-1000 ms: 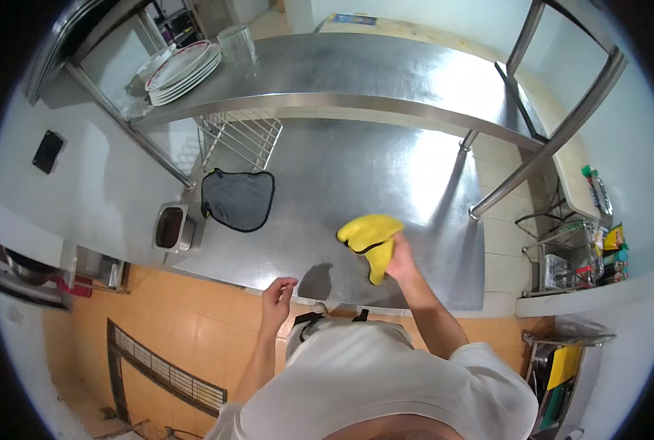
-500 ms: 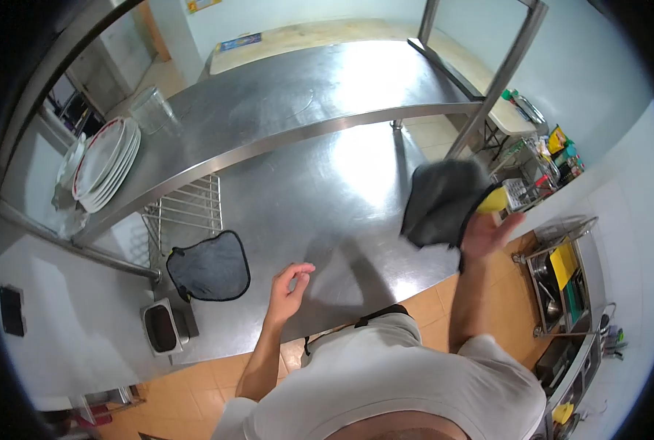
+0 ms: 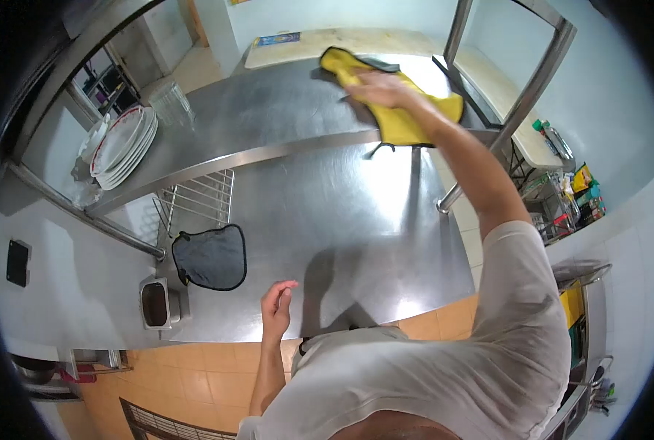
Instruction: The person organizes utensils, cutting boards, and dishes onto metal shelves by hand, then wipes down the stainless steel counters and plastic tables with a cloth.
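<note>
My right hand [image 3: 380,89] lies flat on a yellow cloth [image 3: 408,126] with dark edging, spread over the raised steel shelf [image 3: 257,106]. One part of the cloth hangs over the shelf's front edge, and a bit of its grey side shows at the far end. Low over the near edge of the steel table [image 3: 327,194], my left hand [image 3: 276,308] has its fingers together and loosely curled, with nothing visible in it. A grey cloth [image 3: 211,257] with black edging lies on the table to the left of that hand.
Stacked white plates [image 3: 127,147] and a clear glass container [image 3: 171,106] stand at the shelf's left end. Beneath are a wire rack [image 3: 202,196] and a small metal container [image 3: 156,303]. A metal post [image 3: 536,77] rises at the right.
My right hand has moved up and left onto the shelf with its cloth, whose yellow side now faces up. My left hand has stayed near the table's front edge.
</note>
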Demonstrator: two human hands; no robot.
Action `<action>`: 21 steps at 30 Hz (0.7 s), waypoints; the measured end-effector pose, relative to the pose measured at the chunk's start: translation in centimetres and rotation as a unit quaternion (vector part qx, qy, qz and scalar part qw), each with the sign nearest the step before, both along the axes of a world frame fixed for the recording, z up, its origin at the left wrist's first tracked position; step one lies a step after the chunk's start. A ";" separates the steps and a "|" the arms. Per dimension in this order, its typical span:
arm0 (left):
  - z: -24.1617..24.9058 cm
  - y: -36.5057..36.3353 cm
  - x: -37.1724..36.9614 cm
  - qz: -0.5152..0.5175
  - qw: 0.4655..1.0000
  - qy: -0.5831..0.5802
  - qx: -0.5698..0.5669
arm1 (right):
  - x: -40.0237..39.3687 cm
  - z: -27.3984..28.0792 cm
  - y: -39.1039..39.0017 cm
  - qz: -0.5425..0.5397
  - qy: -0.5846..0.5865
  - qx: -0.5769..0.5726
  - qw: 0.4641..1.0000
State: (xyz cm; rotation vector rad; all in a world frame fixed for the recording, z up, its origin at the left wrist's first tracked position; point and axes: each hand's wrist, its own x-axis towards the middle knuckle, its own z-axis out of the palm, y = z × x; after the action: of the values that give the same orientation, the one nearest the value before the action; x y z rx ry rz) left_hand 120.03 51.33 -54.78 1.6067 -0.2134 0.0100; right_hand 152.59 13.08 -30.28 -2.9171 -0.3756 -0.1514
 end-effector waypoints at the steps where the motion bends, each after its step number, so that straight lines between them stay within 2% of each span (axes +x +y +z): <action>1: 0.1 -0.6 0.3 0.006 1.000 -0.003 0.002 | 0.3 -0.1 2.3 0.073 -0.030 -0.009 0.997; 3: 0.0 -1.9 0.3 0.018 1.000 -0.003 0.002 | -2.6 0.0 6.2 0.204 -0.058 -0.029 0.977; 6: -0.1 -2.9 0.4 0.012 1.000 0.009 0.020 | -7.0 -0.2 5.0 0.234 -0.079 -0.039 0.968; 8: -0.6 -2.5 -0.2 0.022 0.999 0.013 0.029 | -6.2 0.4 -0.5 0.134 -0.024 -0.080 0.987; 9: -0.9 -2.2 -0.6 0.030 0.999 0.016 0.032 | -4.6 -0.1 -4.7 0.100 -0.028 -0.060 0.993; 10: -1.3 -1.6 -1.3 0.044 0.998 0.025 0.028 | -2.8 -0.5 -8.8 0.006 -0.003 -0.065 0.998; 13: -1.5 0.5 -4.4 0.098 0.983 0.052 0.143 | 2.5 -1.2 -18.1 -0.031 -0.039 -0.090 0.995; 14: -1.7 1.0 -5.4 0.112 0.983 0.058 0.132 | 3.6 -0.8 -17.7 0.021 -0.027 -0.329 0.944; 15: -2.1 1.6 -6.4 0.128 0.982 0.062 0.121 | 4.2 -0.3 -16.8 0.020 -0.013 -0.339 0.940; 17: -2.8 3.2 -7.6 0.142 0.980 0.087 0.109 | 5.0 0.0 -12.6 -0.020 0.003 -0.208 0.978; 21: -4.8 6.6 -6.6 0.137 0.984 0.074 0.083 | 5.6 0.9 0.0 0.022 -0.014 -0.151 0.988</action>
State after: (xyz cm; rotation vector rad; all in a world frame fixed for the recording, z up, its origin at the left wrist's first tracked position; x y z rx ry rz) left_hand 113.44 57.96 -59.62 1.7839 0.1264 0.0876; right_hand 158.23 13.04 -29.41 -3.2034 -0.5066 -0.1391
